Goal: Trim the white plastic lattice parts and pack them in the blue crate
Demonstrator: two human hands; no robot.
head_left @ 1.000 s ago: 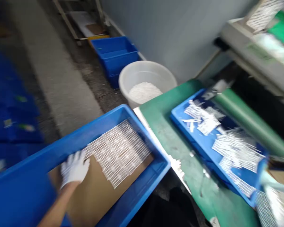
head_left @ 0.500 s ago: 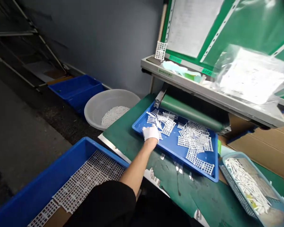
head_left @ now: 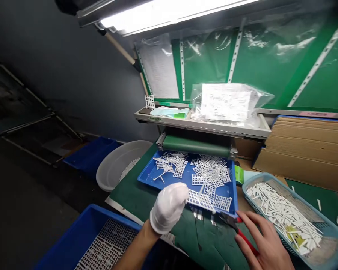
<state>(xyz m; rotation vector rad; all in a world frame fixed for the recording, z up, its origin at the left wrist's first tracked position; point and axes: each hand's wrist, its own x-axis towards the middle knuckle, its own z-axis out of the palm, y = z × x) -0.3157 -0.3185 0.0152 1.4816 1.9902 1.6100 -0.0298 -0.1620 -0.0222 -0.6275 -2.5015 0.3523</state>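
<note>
Right at the near edge of the blue tray (head_left: 143, 179), a white-gloved left hand (head_left: 169, 208), fingers pressed together, pinching the left end of a white plastic lattice (head_left: 199, 200)! That lattice just over the tray's near right corner, half off the heap, slightly tilted. And to the right, a bare right hand (head_left: 261, 240), fingers spread wide over red-handled side cutters (head_left: 246, 242), steel tips just beside the tray's near right corner.

Inside the tray, a loose heap of lattices (head_left: 208, 174), piled mostly toward the right, with a smaller scatter on the left. Under it all, the green table (head_left: 197, 240), with a green roller (head_left: 195, 141) along the tray's far side.

Over on the right, a blue mesh basket (head_left: 249, 195) packed with white plastic strips (head_left: 281, 213), well within reach of the right hand. Near left, a blue crate (head_left: 92, 213) with flat stacked lattices (head_left: 109, 236). Beyond it, a grey basin (head_left: 112, 168) holding white bits (head_left: 128, 168), and a blue bin (head_left: 91, 155) farther left on the floor. Up far, a metal shelf (head_left: 202, 127) carrying a single upright lattice (head_left: 150, 101) and a clear bag with paper inside (head_left: 228, 103).
</note>
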